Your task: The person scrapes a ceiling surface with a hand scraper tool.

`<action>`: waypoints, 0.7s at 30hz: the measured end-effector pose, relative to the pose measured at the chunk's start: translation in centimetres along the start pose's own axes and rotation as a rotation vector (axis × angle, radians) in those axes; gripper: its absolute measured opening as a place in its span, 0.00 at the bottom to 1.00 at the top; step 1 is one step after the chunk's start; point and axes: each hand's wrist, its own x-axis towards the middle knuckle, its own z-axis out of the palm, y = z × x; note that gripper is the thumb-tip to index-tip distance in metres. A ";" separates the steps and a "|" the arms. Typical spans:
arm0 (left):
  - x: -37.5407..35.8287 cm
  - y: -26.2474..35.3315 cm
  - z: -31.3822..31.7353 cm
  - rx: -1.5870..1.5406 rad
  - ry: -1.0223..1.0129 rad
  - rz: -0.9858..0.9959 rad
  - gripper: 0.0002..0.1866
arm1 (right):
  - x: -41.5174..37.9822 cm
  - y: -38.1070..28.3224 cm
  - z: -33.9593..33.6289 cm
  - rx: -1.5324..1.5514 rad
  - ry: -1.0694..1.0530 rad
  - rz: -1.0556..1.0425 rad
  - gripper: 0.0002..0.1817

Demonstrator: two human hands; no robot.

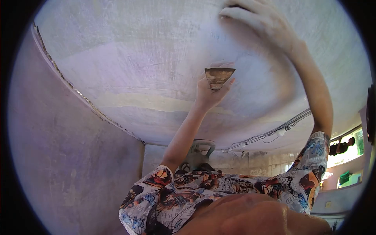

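Note:
My left hand [209,94] is closed around a putty knife [220,76]. Its wide, brown-stained blade points up, away from my wrist, in front of the pale, patchy plastered wall [145,66]. Higher up and to the right, my right hand [264,21] reaches to the wall at the top edge of the view. Its fingers are bent and pressed together, with a dark gap beneath them. Whatever they hold, if anything, is hidden. A soft shadow of that arm falls on the wall.
A cracked seam [74,88] runs down the left where another wall [70,149] meets this one. Cables with white fittings [281,132] run along the lower right. A chair-like object [201,150] stands below. At far right, a person [341,147] is by a bright opening.

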 end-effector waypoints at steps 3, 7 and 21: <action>-0.2 1.2 0.0 -0.065 -0.003 -0.156 0.18 | 1.8 0.5 -2.5 0.040 -0.193 -0.053 0.09; 0.1 1.3 -0.6 -0.073 -0.108 -0.298 0.16 | 1.1 1.9 -2.7 0.004 -0.172 -0.110 0.10; 0.0 1.8 0.5 -0.085 -0.147 -0.083 0.20 | 1.2 -0.6 0.6 0.181 -0.277 0.035 0.14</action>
